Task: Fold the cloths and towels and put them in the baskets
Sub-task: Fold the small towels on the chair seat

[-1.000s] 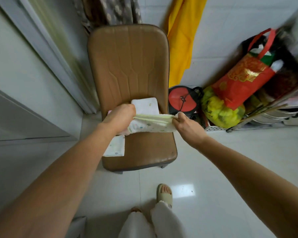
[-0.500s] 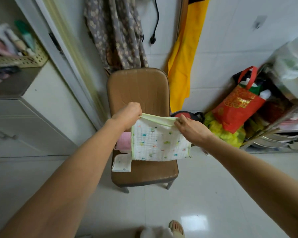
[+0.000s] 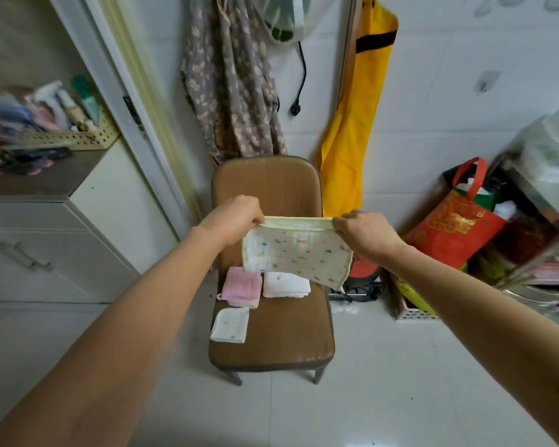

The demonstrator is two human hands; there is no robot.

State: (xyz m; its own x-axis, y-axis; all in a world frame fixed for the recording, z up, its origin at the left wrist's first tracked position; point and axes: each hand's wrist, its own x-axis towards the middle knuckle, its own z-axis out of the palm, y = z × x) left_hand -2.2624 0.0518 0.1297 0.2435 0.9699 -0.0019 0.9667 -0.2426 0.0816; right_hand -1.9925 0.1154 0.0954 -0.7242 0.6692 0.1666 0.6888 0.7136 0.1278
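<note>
Pinching green-edged printed cloth (image 3: 296, 253) by its top corners, left hand (image 3: 236, 219) at nine o'clock, right hand (image 3: 365, 235) at three, above chair (image 3: 271, 346); three folded cloths lying beneath: pink (image 3: 242, 287), white (image 3: 286, 285), small printed (image 3: 230, 324); basketing seemingly remaining.

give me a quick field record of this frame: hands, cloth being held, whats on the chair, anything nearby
left hand: left hand pinches the top left corner of the held cloth
right hand: right hand pinches the top right corner
held cloth: spotted cloth with green trim, top edge folded over, hanging in the air above the chair
chair: brown chair, against the wall
on seat: pink cloth, white cloth, small spotted cloth overhanging the left edge, all folded
nearby: yellow garment hanging on the wall; red bag on the floor, right
</note>
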